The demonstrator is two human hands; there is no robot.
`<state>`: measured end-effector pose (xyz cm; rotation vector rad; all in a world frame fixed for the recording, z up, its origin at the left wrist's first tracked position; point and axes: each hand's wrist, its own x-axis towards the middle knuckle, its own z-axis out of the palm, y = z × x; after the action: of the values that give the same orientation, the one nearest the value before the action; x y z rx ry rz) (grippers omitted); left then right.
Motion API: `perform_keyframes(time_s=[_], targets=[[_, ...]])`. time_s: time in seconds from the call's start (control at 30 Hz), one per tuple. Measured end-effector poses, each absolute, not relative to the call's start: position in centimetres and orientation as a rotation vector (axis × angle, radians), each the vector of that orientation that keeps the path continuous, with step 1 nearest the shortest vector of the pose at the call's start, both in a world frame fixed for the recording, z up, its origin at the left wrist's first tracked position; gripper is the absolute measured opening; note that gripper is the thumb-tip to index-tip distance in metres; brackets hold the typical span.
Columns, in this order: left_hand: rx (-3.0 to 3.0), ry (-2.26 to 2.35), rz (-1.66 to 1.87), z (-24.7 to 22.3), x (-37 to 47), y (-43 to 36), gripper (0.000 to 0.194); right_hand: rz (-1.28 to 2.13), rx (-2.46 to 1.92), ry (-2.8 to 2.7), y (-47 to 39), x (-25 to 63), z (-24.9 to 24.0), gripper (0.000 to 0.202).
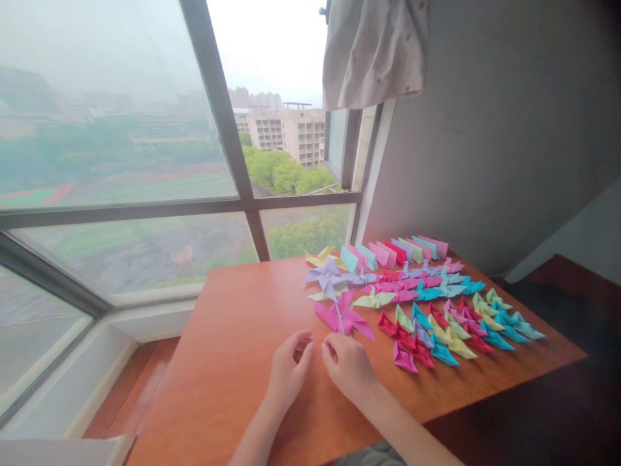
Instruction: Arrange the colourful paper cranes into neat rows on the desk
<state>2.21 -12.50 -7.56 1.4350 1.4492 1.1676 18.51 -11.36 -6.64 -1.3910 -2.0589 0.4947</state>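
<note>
My left hand point(291, 364) is over the table's near middle, its fingers curled towards the thumb; what it holds, if anything, cannot be made out. Close beside it on the right, my right hand point(348, 366) is closed, fingers folded in, with nothing clearly visible in it. Just beyond my right hand lies a magenta paper pinwheel point(347, 316). A lilac pinwheel point(327, 277) sits farther back, and a thin pale stick point(339, 318) runs from it over the magenta one. A yellow folded paper piece point(320, 255) is behind them.
Rows of folded paper boats point(429, 334), paper cranes point(412, 282) and upright folded cards point(388, 253) cover the right side of the wooden table point(233, 323). A window point(250, 200) and its sill border the far and left sides; a grey wall stands at right.
</note>
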Motion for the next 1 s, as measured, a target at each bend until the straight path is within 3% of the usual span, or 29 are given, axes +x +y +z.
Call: perform_keyframes(time_s=[0.4,1.0], targets=[[1.611,1.237,1.018,-6.0,-1.0,-12.8,0.021,1.000,-1.007,-1.702,-12.5,11.7,-8.6,0.018],[1.759,1.328,0.987,-6.2,-0.6,-13.5,0.023,0.919,-1.037,-1.724,-12.8,11.8,-8.0,0.019]])
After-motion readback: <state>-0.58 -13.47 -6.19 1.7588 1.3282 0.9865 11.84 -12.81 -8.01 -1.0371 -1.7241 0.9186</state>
